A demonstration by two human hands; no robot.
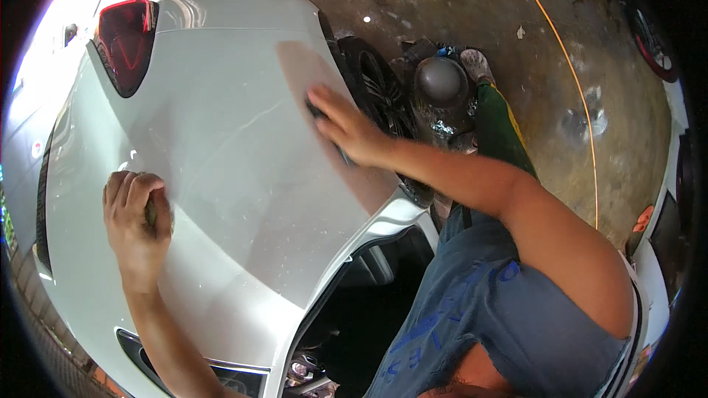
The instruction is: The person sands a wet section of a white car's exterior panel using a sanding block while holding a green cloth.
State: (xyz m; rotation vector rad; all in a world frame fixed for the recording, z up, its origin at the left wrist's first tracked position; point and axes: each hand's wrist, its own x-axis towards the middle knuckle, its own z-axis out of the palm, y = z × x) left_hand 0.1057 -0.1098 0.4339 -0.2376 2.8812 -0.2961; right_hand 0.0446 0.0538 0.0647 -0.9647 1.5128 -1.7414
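Note:
A white car body panel (221,133) fills the left and middle of the head view, with a red tail light (125,44) at upper left. My left hand (136,214) is closed around a small dull greenish object, partly hidden, probably a sponge or cloth, on the panel's left part. My right hand (346,129) presses a dark pad (316,109) against the panel near its right edge, fingers curved over it.
A black wheel (372,77) shows beside a rounded grey object (440,81) and my foot (478,66). An orange hose or cord (568,59) crosses the stained concrete floor (546,169). Below the panel is a dark car window opening (346,324); another vehicle's edge curves at far right.

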